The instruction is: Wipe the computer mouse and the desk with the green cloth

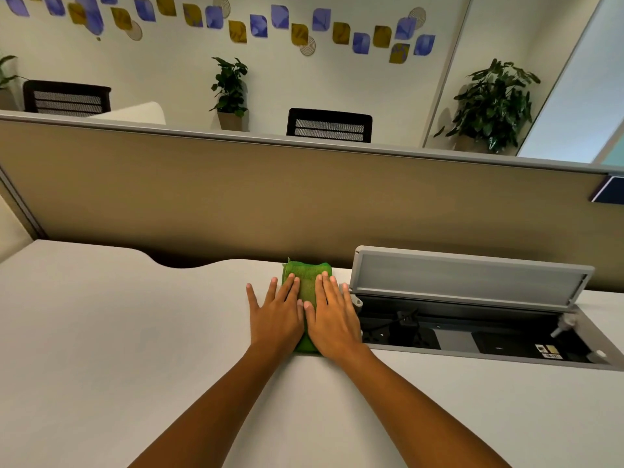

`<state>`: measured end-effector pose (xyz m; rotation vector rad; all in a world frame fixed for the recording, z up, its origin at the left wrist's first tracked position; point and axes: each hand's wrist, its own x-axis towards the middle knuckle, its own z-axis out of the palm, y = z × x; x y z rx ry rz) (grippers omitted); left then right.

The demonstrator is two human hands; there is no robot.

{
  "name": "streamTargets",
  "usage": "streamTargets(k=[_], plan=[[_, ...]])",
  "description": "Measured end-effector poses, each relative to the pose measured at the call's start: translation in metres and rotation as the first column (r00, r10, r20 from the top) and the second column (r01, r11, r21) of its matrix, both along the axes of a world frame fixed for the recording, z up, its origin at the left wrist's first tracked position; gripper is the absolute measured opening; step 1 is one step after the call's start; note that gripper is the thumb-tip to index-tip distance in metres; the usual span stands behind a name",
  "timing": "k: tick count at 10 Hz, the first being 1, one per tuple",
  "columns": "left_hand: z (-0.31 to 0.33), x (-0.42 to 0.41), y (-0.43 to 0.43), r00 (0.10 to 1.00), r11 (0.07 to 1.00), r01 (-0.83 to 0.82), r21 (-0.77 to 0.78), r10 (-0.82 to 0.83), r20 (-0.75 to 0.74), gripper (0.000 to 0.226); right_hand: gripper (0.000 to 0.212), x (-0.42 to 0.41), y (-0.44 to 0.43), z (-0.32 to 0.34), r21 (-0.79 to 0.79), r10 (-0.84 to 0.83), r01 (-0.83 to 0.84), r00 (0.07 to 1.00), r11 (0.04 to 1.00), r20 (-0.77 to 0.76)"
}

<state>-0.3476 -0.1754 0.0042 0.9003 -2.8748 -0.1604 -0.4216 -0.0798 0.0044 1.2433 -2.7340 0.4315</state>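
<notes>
I see both hands laid flat on the green cloth, which sits folded on the white tabletop close to its far edge, just in front of the tan partition panel. My left hand is spread, palm down, its inner fingers on the cloth and its outer fingers resting on the bare tabletop beside it. My right hand is likewise open and pressed down, fingers nearly together, covering the cloth's right side; the two thumbs touch or nearly touch over the middle of the cloth. Neither hand pinches anything. Just to the right of my right hand, the grey lid of a cable tray stands raised, showing dark sockets and a plug inside.
</notes>
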Motion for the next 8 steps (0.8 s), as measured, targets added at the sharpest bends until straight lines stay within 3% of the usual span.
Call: streamTargets(k=[4, 7, 8], plan=[[0.004, -0.002, -0.006, 0.999, 0.983, -0.003, 0.181, -0.003, 0.035, 0.055, 0.067, -0.002, -0.003, 0.004, 0.079, -0.073, 0.065, 0.992, 0.995, 0.106], [0.015, 0.080, 0.015, 0.965, 0.980, 0.012, 0.198, 0.040, -0.259, 0.055, 0.057, 0.026, 0.076, 0.018, -0.287, -0.099, 0.122, 0.991, 0.950, 0.093], [0.015, 0.112, 0.031, 0.971, 0.984, 0.020, 0.175, 0.023, -0.238, 0.056, 0.054, 0.039, 0.113, 0.014, -0.288, -0.140, 0.173, 0.981, 0.942, 0.131]])
